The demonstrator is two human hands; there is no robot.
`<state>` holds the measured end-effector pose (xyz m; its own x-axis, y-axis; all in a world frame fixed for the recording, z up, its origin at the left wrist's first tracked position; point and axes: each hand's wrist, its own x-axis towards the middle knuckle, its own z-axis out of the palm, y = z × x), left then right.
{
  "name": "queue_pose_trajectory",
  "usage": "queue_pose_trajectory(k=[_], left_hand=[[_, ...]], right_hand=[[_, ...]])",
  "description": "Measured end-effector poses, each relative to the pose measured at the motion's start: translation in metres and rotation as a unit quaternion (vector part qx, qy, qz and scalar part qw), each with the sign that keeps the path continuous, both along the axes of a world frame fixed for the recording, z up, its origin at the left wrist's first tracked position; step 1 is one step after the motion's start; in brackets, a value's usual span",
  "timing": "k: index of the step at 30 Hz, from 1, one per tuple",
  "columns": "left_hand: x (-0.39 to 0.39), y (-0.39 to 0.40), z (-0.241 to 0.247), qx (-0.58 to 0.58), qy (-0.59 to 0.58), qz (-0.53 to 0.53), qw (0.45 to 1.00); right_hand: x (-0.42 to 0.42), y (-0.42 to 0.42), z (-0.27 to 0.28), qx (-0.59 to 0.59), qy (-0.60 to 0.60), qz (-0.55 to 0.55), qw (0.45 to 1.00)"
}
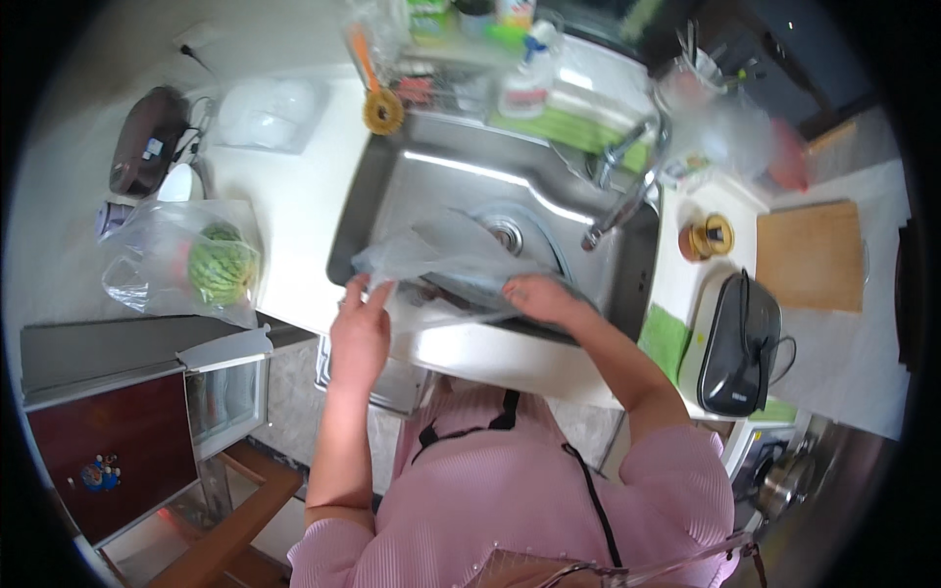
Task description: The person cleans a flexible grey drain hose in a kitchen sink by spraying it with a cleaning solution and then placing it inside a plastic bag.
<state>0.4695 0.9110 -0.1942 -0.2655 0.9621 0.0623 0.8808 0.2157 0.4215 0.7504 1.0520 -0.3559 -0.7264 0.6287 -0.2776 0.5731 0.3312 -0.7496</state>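
Observation:
A translucent plastic bag [448, 253] is stretched between my two hands over the near side of the steel sink [441, 176]. My left hand [362, 323] grips its left end at the sink's front left corner, fingers pointing away from me. My right hand [540, 298] is closed on the bag's right part above the sink's near edge. Something dark lies under or inside the bag; I cannot tell what it is. Behind the bag, the round drain [503, 234] shows in the basin, with a curved pale rim of some item beside it.
A watermelon [220, 268] in a clear bag sits on the left counter. A yellow-bristled brush [382, 110] with an orange handle lies at the sink's back left. The faucet [625, 202] reaches over the right side. Farther right are a black appliance [739, 345] and a wooden cutting board [809, 255].

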Motion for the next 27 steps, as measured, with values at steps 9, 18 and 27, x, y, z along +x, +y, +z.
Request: queue_pose_trajectory(k=[9,18,27], left_hand=[[0.025,0.01,0.014,-0.012,0.123,-0.061,0.99],[0.032,0.034,0.024,-0.034,0.219,-0.126,0.967],[0.024,0.089,-0.025,-0.031,0.27,-0.244,0.931]], right_hand=[[0.128,0.005,-0.079,0.01,-0.146,-0.204,0.968],[0.095,0.004,-0.065,-0.028,-0.154,-0.065,0.986],[0.033,-0.028,-0.003,0.076,-0.307,-0.012,0.949]])
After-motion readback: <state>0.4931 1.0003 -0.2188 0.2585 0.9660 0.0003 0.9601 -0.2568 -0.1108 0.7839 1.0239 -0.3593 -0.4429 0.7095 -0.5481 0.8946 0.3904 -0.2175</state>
